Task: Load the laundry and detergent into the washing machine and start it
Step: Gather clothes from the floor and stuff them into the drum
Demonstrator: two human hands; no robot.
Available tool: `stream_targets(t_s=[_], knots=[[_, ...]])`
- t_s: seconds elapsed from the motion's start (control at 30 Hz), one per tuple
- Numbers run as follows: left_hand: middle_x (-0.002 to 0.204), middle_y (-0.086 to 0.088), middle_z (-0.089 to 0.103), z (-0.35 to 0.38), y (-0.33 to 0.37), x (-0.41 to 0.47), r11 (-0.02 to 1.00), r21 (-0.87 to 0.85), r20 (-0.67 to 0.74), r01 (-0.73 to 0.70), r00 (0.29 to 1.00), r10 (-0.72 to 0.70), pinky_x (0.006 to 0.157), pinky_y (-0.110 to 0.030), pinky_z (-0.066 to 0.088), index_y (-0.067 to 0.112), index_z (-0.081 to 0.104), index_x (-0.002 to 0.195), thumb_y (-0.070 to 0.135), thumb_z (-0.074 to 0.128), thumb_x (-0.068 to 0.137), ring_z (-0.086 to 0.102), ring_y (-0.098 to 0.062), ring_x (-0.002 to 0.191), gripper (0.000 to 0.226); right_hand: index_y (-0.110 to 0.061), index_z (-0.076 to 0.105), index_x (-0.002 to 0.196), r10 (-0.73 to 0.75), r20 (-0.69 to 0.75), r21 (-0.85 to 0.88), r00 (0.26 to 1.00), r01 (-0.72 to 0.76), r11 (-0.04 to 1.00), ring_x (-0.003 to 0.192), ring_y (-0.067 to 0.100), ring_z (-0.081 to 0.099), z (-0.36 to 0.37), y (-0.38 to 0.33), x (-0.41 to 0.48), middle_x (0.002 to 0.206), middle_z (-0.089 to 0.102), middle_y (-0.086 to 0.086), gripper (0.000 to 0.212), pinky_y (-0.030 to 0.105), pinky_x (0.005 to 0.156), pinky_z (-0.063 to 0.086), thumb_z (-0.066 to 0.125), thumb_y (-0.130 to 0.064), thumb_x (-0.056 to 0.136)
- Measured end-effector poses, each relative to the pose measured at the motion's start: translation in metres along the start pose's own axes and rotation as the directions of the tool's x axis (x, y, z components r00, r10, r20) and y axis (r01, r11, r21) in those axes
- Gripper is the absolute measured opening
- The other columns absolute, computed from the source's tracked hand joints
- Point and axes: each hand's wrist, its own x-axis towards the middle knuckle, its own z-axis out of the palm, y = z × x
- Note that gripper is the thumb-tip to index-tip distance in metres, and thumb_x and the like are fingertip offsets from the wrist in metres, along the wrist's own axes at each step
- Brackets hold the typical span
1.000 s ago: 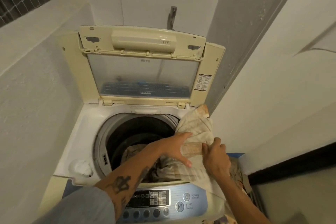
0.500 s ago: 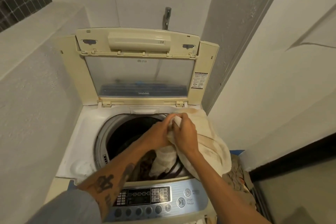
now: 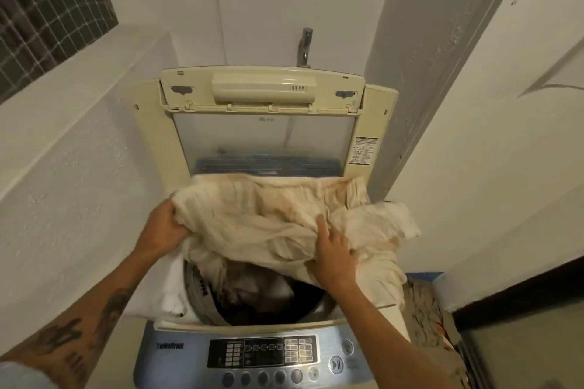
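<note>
A top-loading washing machine (image 3: 243,357) stands in front of me with its cream lid (image 3: 262,91) raised upright. A large cream cloth (image 3: 265,218) with brownish stains is spread over the drum opening. My left hand (image 3: 164,230) grips its left edge, and my right hand (image 3: 331,253) clutches its lower right part. Part of the cloth hangs over the machine's right side. Below the cloth, darker laundry (image 3: 252,297) lies inside the drum. The control panel (image 3: 262,354) with buttons faces me at the front. No detergent is in view.
White walls close in on the left and right. A tap (image 3: 306,44) sticks out of the wall behind the lid. More patterned laundry (image 3: 426,322) lies in a heap to the right of the machine. A tiled window (image 3: 47,9) is at the upper left.
The cloth was bunched at the drum's right rim; both hands have now lifted it and spread it wide across the opening. My left hand moved left, my right hand moved right and down.
</note>
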Motion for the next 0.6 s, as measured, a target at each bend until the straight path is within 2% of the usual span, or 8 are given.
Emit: stream_targets(t_s=[0.03,0.1,0.17,0.27,0.33,0.43,0.5,0.6], knots=[[0.123,0.005,0.059,0.001,-0.008,-0.002,0.996,0.074,0.210,-0.051,0.977,0.035,0.088,-0.023,0.044,0.057,0.046,0.120,0.024,0.083,0.067,0.058,-0.014,0.109,0.073,-0.035,0.013,0.153,0.020,0.039,0.037,0.999,-0.022,0.999,0.131,0.034,0.044,0.010,0.005,0.002,0.140,0.049,0.009,0.080,0.062,0.107,0.033,0.058,-0.031,0.087],[0.134,0.011,0.048,0.013,-0.014,-0.006,0.973,0.203,0.581,-0.108,0.813,-0.031,0.092,-0.015,0.041,0.050,0.034,0.135,0.026,0.089,0.060,0.052,-0.008,0.119,0.096,-0.032,0.047,0.135,-0.015,0.085,0.160,0.996,0.001,0.987,0.116,0.033,0.058,0.020,-0.006,0.004,0.119,0.064,0.008,0.046,0.048,0.098,0.045,0.048,-0.021,0.090],[0.130,0.014,0.049,0.032,-0.013,-0.008,0.977,0.201,0.747,-0.068,0.655,-0.108,0.085,-0.011,0.045,0.033,0.039,0.137,0.021,0.088,0.067,0.054,0.002,0.110,0.086,-0.019,0.063,0.118,-0.148,0.088,0.374,0.985,0.105,0.922,0.108,0.031,0.062,0.023,-0.040,0.002,0.113,0.067,0.009,0.030,0.038,0.091,0.049,0.049,-0.014,0.093],[0.117,0.019,0.055,0.057,0.003,-0.007,0.983,0.149,0.708,-0.104,0.705,-0.033,0.080,-0.009,0.048,0.033,0.047,0.127,0.024,0.078,0.079,0.056,0.005,0.102,0.058,-0.011,0.067,0.108,-0.311,0.049,0.496,0.949,0.247,0.832,0.098,0.028,0.065,0.023,-0.104,0.000,0.103,0.066,0.005,0.023,0.036,0.086,0.049,0.048,-0.019,0.096],[0.113,0.011,0.060,0.068,0.009,-0.003,0.989,0.116,0.650,-0.095,0.760,-0.003,0.089,-0.020,0.051,0.029,0.051,0.122,0.018,0.071,0.085,0.061,-0.005,0.102,0.044,-0.016,0.066,0.108,-0.270,0.021,0.500,0.963,0.224,0.836,0.097,0.022,0.063,0.015,-0.120,0.003,0.104,0.067,0.001,0.020,0.030,0.083,0.046,0.052,-0.027,0.097],[0.114,0.004,0.064,0.087,0.012,0.003,0.985,0.152,0.602,-0.085,0.798,-0.024,0.092,-0.032,0.053,0.032,0.056,0.118,0.023,0.068,0.087,0.063,-0.006,0.099,0.034,-0.030,0.059,0.117,-0.150,-0.267,0.250,0.952,0.218,0.943,0.109,0.021,0.058,0.000,-0.077,0.016,0.115,0.063,0.000,0.035,0.037,0.091,0.049,0.065,-0.041,0.084],[0.113,0.007,0.062,0.105,0.023,0.001,0.988,0.137,0.622,-0.072,0.783,-0.029,0.092,-0.033,0.053,0.032,0.055,0.122,0.028,0.068,0.087,0.063,-0.006,0.099,0.037,-0.032,0.040,0.139,0.042,-0.272,0.092,0.961,-0.018,0.996,0.140,0.036,0.034,-0.010,-0.026,0.023,0.149,0.039,0.011,0.068,0.057,0.108,0.032,0.070,-0.046,0.080],[0.114,0.010,0.058,0.139,0.045,-0.007,0.991,0.092,0.679,-0.097,0.734,0.009,0.088,-0.026,0.052,0.029,0.053,0.127,0.032,0.070,0.086,0.060,-0.007,0.102,0.044,-0.032,0.004,0.155,0.383,-0.090,0.228,0.919,-0.356,0.906,0.149,0.042,0.002,-0.019,0.047,0.023,0.163,0.000,0.016,0.098,0.071,0.109,0.016,0.067,-0.057,0.083]])
